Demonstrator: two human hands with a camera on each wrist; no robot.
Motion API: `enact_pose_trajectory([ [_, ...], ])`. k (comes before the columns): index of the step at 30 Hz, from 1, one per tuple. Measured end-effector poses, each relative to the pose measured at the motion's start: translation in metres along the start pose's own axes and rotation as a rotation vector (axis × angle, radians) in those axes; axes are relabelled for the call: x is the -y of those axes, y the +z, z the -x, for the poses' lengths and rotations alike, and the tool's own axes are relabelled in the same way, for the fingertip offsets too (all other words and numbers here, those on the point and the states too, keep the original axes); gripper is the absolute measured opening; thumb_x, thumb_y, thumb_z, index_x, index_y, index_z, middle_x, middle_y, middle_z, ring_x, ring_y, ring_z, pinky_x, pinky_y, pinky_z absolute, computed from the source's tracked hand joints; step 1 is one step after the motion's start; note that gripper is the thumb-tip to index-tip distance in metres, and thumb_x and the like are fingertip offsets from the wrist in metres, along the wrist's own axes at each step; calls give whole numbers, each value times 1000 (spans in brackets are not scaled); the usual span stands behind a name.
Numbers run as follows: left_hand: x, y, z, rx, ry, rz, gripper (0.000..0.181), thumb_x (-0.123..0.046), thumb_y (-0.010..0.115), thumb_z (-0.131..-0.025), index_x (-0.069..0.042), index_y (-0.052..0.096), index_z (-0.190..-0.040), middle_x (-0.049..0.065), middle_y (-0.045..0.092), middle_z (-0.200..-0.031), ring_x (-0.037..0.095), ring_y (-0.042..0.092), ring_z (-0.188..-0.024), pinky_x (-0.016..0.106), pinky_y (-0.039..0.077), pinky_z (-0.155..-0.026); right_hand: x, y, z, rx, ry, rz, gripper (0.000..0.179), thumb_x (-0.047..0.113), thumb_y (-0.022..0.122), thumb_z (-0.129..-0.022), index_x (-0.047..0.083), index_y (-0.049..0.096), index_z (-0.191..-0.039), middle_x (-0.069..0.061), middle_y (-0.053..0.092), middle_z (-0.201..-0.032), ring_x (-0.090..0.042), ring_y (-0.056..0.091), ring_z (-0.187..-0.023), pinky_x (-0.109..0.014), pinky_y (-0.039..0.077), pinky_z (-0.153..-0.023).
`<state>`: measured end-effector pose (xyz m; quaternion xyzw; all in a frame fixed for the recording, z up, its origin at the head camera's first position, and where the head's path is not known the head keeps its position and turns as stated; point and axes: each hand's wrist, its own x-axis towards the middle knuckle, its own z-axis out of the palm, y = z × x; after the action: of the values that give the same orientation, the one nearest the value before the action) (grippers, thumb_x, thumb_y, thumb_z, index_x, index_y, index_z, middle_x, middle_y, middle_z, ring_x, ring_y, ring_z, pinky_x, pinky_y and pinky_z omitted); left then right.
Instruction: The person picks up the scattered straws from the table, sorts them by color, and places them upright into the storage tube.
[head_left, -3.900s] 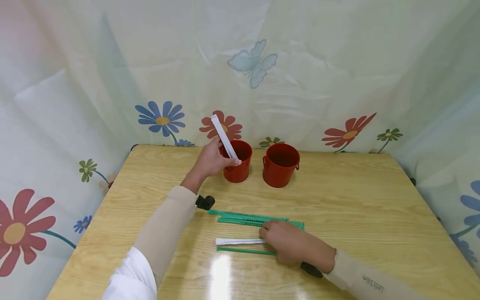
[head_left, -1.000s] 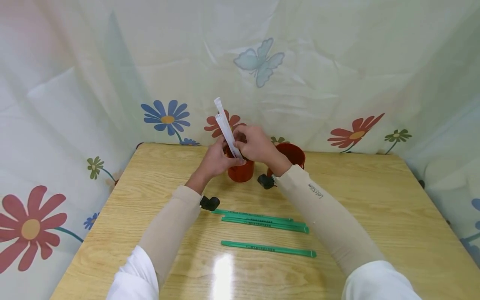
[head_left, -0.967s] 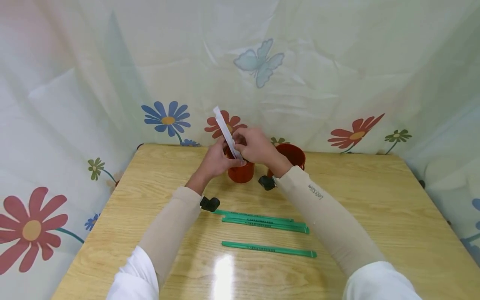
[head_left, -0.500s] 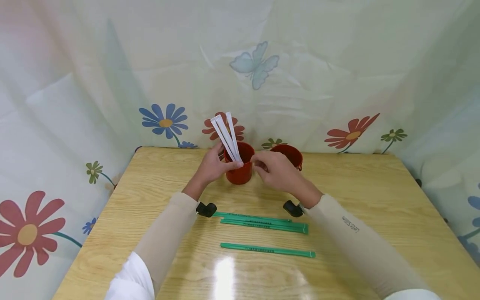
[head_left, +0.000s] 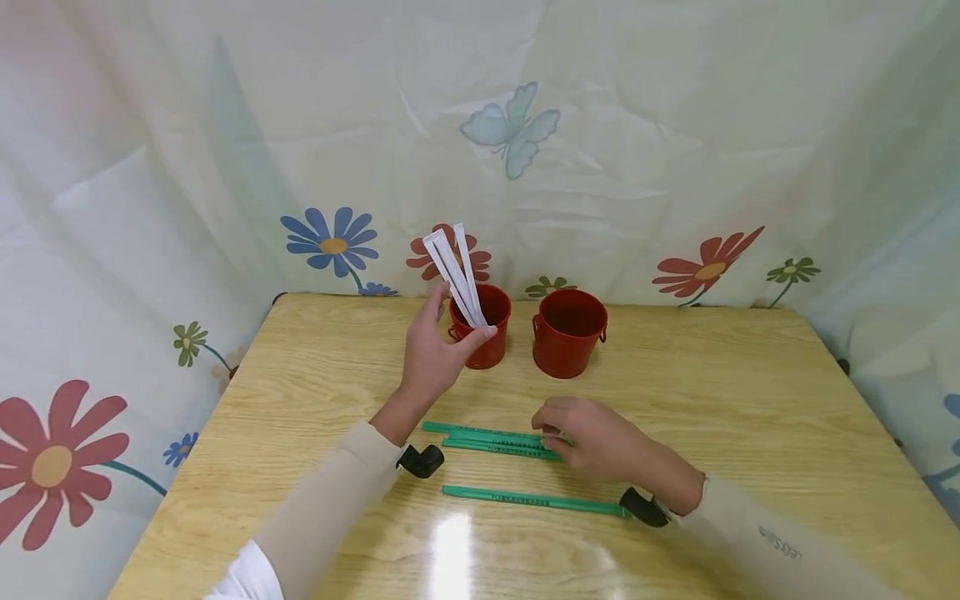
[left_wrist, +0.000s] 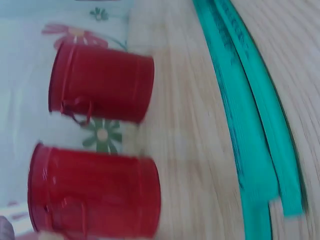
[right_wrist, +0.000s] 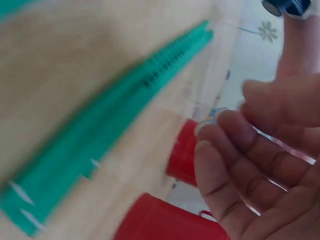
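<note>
Several white paper-wrapped straws (head_left: 459, 275) lean in the left red bucket (head_left: 486, 350), their tops sticking out over its rim. My left hand (head_left: 433, 354) is beside that bucket, thumb and fingers spread apart with nothing pinched between them. Whether its thumb touches the rim, I cannot tell. My right hand (head_left: 592, 437) hovers over the right end of a group of green wrapped straws (head_left: 495, 442), partly hiding them. In the right wrist view its fingers (right_wrist: 220, 175) are loosely bent and hold nothing. One more green wrapped straw (head_left: 525, 499) lies nearer the front.
A second red bucket (head_left: 564, 354) with side handles stands right of the first, near the back of the wooden table (head_left: 720, 392). Behind the table hangs a flowered cloth (head_left: 615, 167). Both wrists carry small black cameras (head_left: 422, 461).
The white straw from the table now stands in the left bucket with the others. My right hand has moved from the buckets toward the green straws. My left hand has loosened from the bucket.
</note>
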<state>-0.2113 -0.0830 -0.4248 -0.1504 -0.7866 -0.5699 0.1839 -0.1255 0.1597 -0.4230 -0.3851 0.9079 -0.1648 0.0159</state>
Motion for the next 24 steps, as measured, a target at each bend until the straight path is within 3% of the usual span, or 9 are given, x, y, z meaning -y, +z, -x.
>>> enact_pose_trajectory([
  [3,-8,11,3,31,53,64,79,-33,81,-81,-10,41,-146,15,53,-141,35,52,-133,54,49,-103,1,8,11,54,4,-1,19,11,74,-86,10,70,-105,2,69,-100,-9,64,-88,-29,58,-79],
  [6,-16,22,5,60,58,72,84,-34,81,-81,-13,38,-150,11,49,-147,35,51,-135,51,51,-101,0,14,18,71,4,13,19,11,73,-87,11,70,-106,2,68,-100,-10,64,-89,-30,57,-80],
  [11,-25,41,5,143,24,43,90,-42,80,-80,-22,32,-154,3,40,-157,27,43,-143,45,43,-112,-3,23,23,33,-9,93,18,11,75,-85,13,69,-102,4,64,-97,-7,58,-86,-29,56,-77],
  [16,-29,61,1,218,-5,-8,95,-52,78,-78,-28,27,-155,0,38,-158,22,40,-145,49,44,-111,-7,31,26,-32,9,135,23,10,78,-81,13,69,-101,3,61,-101,-11,55,-90,-31,54,-78],
  [24,-29,86,-10,276,-57,-84,101,-54,79,-76,-26,24,-156,2,44,-154,23,45,-140,44,48,-107,-10,37,25,-10,23,157,27,-1,75,-78,12,68,-100,2,62,-96,-12,54,-87,-31,53,-78],
])
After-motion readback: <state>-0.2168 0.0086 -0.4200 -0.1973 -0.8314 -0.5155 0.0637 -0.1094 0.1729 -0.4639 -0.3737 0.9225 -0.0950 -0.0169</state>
